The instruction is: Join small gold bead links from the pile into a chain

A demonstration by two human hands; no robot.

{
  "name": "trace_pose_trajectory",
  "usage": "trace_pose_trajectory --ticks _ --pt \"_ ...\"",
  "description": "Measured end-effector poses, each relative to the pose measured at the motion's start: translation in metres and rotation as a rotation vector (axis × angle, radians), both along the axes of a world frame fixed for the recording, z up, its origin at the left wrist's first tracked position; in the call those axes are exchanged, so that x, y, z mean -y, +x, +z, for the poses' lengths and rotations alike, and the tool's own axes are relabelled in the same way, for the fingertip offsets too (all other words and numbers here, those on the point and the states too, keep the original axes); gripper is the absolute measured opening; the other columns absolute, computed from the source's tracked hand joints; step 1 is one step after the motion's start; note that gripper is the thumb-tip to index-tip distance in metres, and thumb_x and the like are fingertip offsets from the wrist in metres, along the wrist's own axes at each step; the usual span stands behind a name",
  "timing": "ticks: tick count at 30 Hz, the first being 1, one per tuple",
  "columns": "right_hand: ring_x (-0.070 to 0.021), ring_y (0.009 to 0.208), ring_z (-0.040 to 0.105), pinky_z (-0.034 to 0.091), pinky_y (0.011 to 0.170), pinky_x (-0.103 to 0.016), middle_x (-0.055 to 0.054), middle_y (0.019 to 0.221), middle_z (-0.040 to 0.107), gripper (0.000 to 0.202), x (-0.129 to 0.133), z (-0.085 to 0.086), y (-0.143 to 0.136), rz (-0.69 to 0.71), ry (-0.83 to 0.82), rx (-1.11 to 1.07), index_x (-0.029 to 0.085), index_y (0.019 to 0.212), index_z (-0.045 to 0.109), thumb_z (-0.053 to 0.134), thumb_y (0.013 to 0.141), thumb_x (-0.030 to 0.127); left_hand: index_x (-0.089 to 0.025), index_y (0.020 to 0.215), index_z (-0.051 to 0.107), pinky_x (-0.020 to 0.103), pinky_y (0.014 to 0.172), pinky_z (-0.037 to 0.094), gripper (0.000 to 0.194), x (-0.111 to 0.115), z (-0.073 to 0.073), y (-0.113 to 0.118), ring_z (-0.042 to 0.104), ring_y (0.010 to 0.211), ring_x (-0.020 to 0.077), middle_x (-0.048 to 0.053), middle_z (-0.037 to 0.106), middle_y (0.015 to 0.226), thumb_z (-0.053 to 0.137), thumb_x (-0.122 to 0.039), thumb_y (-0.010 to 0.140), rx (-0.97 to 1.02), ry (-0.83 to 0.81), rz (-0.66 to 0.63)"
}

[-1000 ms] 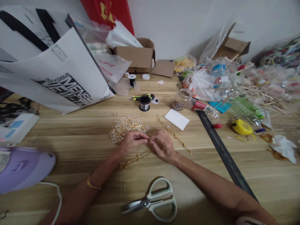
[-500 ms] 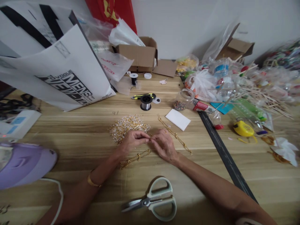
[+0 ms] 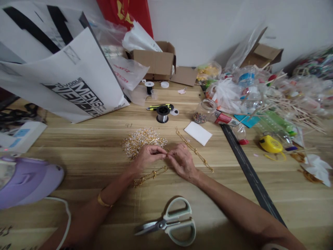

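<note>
My left hand and my right hand meet fingertip to fingertip over the table. Both are closed in a pinch; whatever lies between the fingers is too small to make out. Just behind my left hand is a heap of small gold and clear beads. A gold chain lies in front of my left hand, and a second gold chain stretches along the far right side of my right hand. Nearer to me rest scissors with pale handles, lying on the wooden table.
Behind the beads stand a wire spool, a yellow-black cutter and a jar of beads. A white card lies right of them. A big paper bag fills the left; bottles, sticks and a tape measure crowd the right.
The view has shifted very slightly. Both hands keep the same pinch in nearly the same place, and nothing on the table has visibly moved.
</note>
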State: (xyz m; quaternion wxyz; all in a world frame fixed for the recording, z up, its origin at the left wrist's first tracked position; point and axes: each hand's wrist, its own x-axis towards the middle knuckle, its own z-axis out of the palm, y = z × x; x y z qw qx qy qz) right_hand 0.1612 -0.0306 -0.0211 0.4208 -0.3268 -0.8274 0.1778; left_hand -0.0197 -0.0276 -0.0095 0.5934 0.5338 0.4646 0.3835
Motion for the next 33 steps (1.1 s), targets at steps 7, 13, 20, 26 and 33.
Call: trace_pose_trajectory --ticks 7,13,20,26,33 --pt "-0.0166 0.073 0.049 0.037 0.073 -0.034 -0.003 0.075 0.058 0.004 -0.0005 -0.0009 0.0005 -0.008 0.003 0.019 0.02 0.083 0.055 0.051 0.085 0.019 -0.013 0.074 0.071 0.022 0.063 0.048 0.012 0.0 0.0022 -0.0015 0.062 0.064 0.0126 0.003 0.07 0.069 0.071 -0.02 0.064 -0.022 0.014 -0.016" --pt "-0.0168 0.073 0.049 0.037 0.074 -0.035 -0.003 0.076 0.059 0.005 -0.0001 -0.0012 0.0007 0.004 -0.02 0.024 0.02 0.084 0.054 0.05 0.086 0.019 -0.013 0.076 0.07 0.024 0.065 0.049 0.014 0.0009 0.0057 -0.0004 0.062 0.064 0.0133 0.004 0.07 0.07 0.07 -0.022 0.065 -0.022 -0.003 0.002" --pt "-0.0163 0.073 0.049 0.037 0.073 -0.034 -0.003 0.077 0.059 0.005 0.0 0.0006 0.0008 0.005 -0.015 0.034 0.02 0.084 0.054 0.05 0.085 0.018 -0.013 0.077 0.069 0.025 0.066 0.049 0.016 0.0004 0.0033 -0.0002 0.062 0.066 0.0137 0.004 0.07 0.073 0.07 -0.023 0.065 -0.009 0.018 0.013" --pt "-0.0164 0.072 0.049 0.037 0.072 -0.034 -0.003 0.075 0.058 0.005 0.0001 -0.0002 0.0004 0.004 -0.018 0.033 0.02 0.083 0.055 0.051 0.086 0.02 -0.012 0.078 0.069 0.024 0.065 0.048 0.014 0.0002 0.0022 -0.0006 0.062 0.067 0.0131 0.004 0.07 0.073 0.069 -0.021 0.068 -0.033 0.07 -0.006" --pt "-0.0168 0.074 0.051 0.038 0.072 -0.034 -0.003 0.077 0.06 0.007 -0.0007 -0.0006 0.0006 -0.005 -0.071 0.0 0.02 0.084 0.057 0.051 0.086 0.021 -0.013 0.081 0.068 0.025 0.068 0.049 0.014 0.0007 0.0006 -0.0001 0.064 0.071 0.0153 0.006 0.071 0.078 0.066 -0.021 0.071 -0.127 0.138 -0.008"
